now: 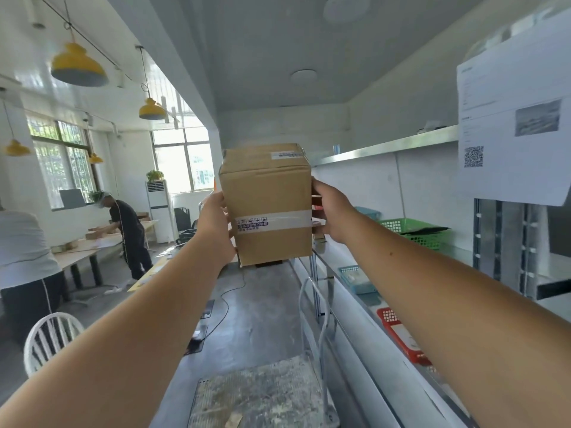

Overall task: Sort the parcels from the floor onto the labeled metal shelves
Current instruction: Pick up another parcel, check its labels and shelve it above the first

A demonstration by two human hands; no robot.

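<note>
Bright daylight from barred windows fills the long room, where two people work at a bench on the far left and metal shelves run down the right wall. Out in front, at arm's length and well clear of the floor, a taped cardboard parcel is held upright between two bare hands: the left hand presses flat on its left face, the right hand wraps its right edge, so both have a closed grip on the box. It hangs just left of the shelving, about level with the tier that carries a green basket; blue and red baskets sit on lower tiers. A printed sheet with a QR code hangs on the nearest upright. To do this step well, I'd say read the parcel's label against the shelf label first, keep the box level, then slide it onto a bare stretch of shelf beside the baskets before easing the palms away.
</note>
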